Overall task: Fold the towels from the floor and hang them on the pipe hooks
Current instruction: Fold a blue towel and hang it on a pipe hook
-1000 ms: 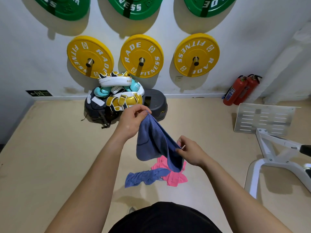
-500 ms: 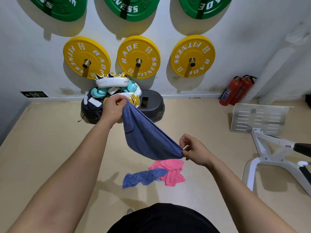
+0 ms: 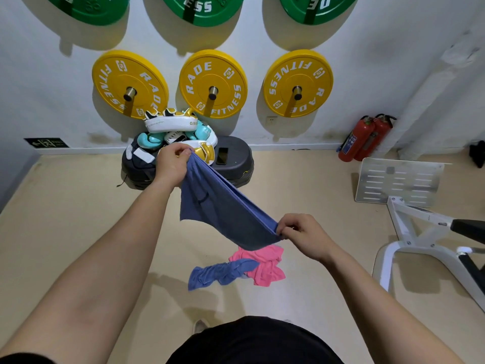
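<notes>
**Held towel (image 3: 228, 211) drawn out long between both hands; fold not yet begun**

Held towel: blue, off the floor, slung as a sagging band from 11 o'clock down to 4 o'clock across mid-view.

Left hand (image 3: 172, 164): pinches one end, high and far out at 11 o'clock, in front of the gear pile (image 3: 178, 132) by the wall.

Right hand (image 3: 301, 236): pinches the other end, lower and nearer the body, at 4 o'clock. Fingers of both hands are curled onto fabric.

Change over the last second: the hands were near each other with the fabric hanging bunched. The left hand has since travelled out toward the wall and the right has roughly held its place. The fabric is now pulled long. A loose flap droops below the left hand, so it is not yet flat.

Reading: this looks like the spreading step that comes ahead of a fold. One long edge seems found. Next the corners need matching, probably by bringing the ends together. The slack flap could get folded in crooked.

Remaining: second blue towel (image 3: 220, 274) and pink towel (image 3: 265, 266) lie crumpled and touching on the floor (image 3: 78, 206) at 6 o'clock, just below the one in hand. Early in the task: nothing folded, nothing hung. No pipe hooks can be made out.
</notes>
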Action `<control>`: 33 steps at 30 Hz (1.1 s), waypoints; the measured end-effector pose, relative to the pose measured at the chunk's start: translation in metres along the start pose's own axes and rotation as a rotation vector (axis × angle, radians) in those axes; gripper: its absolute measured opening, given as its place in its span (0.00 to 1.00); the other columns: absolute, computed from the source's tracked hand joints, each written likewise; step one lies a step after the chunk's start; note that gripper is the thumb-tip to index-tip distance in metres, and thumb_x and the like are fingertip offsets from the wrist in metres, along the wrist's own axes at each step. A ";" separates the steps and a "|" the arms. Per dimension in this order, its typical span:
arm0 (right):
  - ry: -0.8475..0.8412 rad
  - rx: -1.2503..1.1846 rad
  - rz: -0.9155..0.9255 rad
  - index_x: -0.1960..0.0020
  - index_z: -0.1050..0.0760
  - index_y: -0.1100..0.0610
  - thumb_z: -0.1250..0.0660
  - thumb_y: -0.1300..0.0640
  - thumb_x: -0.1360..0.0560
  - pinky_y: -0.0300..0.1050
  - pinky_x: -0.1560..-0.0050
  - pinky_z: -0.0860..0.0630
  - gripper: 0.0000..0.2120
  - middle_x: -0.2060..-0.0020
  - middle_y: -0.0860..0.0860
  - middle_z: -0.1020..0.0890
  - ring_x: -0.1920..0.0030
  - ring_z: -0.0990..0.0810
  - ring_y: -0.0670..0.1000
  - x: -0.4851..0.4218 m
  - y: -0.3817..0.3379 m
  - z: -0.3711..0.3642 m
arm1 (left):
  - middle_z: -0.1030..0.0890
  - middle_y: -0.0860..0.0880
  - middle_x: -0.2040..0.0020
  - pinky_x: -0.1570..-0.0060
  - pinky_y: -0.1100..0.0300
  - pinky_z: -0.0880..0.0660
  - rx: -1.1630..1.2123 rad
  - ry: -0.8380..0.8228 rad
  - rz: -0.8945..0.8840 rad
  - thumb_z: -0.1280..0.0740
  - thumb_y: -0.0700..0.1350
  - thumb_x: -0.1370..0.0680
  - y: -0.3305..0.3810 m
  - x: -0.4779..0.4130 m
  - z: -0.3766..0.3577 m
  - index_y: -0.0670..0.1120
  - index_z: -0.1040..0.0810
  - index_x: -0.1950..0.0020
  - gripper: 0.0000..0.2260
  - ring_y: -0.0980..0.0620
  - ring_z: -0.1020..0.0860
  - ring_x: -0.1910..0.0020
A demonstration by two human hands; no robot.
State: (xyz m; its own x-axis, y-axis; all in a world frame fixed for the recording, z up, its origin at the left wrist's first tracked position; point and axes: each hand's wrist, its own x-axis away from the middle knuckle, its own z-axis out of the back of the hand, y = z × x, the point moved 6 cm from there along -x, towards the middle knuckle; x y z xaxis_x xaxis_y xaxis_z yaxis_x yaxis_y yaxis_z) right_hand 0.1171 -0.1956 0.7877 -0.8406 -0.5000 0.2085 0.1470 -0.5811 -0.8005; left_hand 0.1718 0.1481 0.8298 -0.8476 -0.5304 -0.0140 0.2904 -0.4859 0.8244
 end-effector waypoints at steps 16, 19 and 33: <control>0.410 -0.128 0.051 0.58 0.27 0.52 0.34 0.61 0.22 0.42 0.60 0.30 0.08 0.65 0.44 0.23 0.64 0.26 0.43 -0.031 -0.012 0.085 | 0.23 0.48 0.47 0.48 0.47 0.23 0.000 0.102 0.091 0.44 0.46 0.16 -0.014 0.018 0.000 0.47 0.25 0.44 0.09 0.46 0.25 0.49; 0.628 -0.224 -0.005 0.62 0.29 0.49 0.34 0.58 0.22 0.41 0.63 0.33 0.11 0.67 0.43 0.25 0.67 0.29 0.41 -0.039 -0.012 0.098 | 0.23 0.49 0.47 0.50 0.55 0.31 -0.025 0.132 0.096 0.43 0.45 0.16 -0.012 0.027 -0.008 0.45 0.25 0.42 0.09 0.48 0.27 0.49; 0.514 -0.568 -0.218 0.59 0.17 0.50 0.29 0.58 0.25 0.57 0.52 0.18 0.06 0.62 0.45 0.15 0.60 0.17 0.46 -0.023 -0.014 -0.040 | 0.14 0.49 0.59 0.52 0.42 0.18 0.491 -0.119 0.378 0.31 0.43 0.21 -0.005 0.152 -0.103 0.53 0.16 0.57 0.08 0.45 0.15 0.57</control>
State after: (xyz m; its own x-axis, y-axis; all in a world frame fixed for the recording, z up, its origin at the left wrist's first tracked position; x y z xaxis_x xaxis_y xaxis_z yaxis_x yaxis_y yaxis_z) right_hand 0.1135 -0.1501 0.7712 -0.9754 0.0269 0.2188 -0.2203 -0.1463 -0.9644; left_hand 0.0870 -0.0018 0.7651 -0.7783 -0.5081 0.3690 0.3658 0.1107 0.9241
